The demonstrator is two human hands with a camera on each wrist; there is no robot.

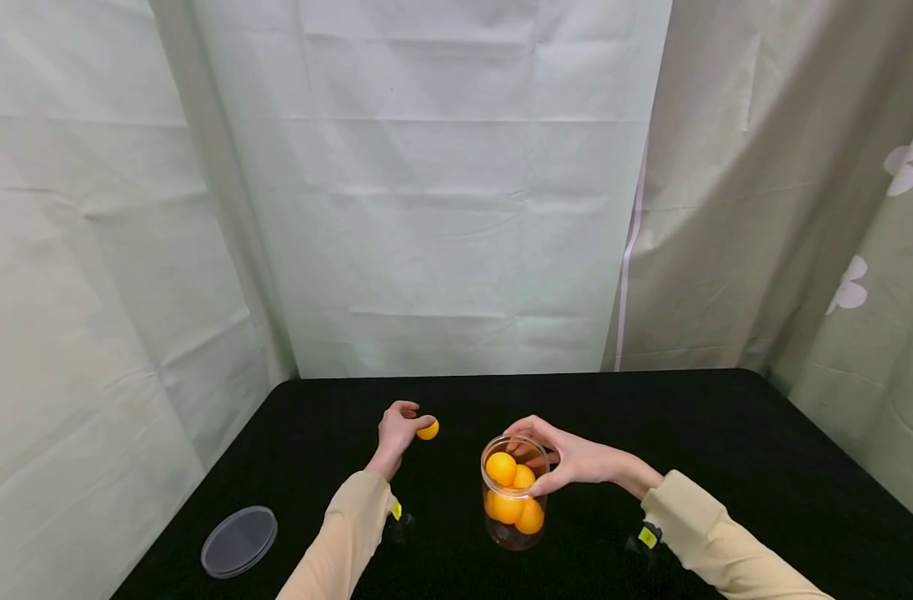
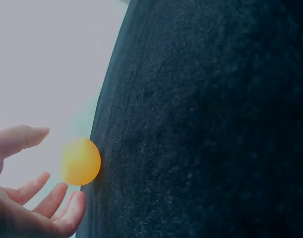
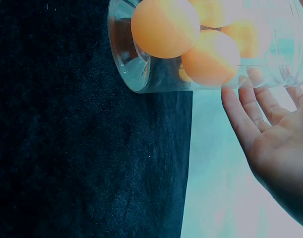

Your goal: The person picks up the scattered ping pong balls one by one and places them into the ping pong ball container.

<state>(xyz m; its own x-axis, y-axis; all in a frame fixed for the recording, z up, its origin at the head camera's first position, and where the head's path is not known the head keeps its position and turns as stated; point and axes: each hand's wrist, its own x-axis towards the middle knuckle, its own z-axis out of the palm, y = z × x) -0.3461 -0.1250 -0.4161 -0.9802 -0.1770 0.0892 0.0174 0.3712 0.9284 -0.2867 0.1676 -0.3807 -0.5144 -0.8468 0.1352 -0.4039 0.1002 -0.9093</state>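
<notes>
An orange ball [image 1: 428,428] that looks like a ping-pong ball lies on the black table, beyond the jar. Around it reaches my left hand [image 1: 398,432], thumb and fingers spread apart; in the left wrist view the ball [image 2: 81,161] sits just past the fingertips, with a gap to the thumb. With my right hand [image 1: 576,457] I grip a clear plastic jar [image 1: 512,540] near its rim, thumb on the near side and fingers on the far side. Several orange balls [image 3: 165,27] are inside the upright, lidless jar.
A round translucent lid [image 1: 238,542] lies flat on the black table [image 1: 651,408] at the front left. Pale curtains [image 1: 448,208] hang behind the table and along both sides.
</notes>
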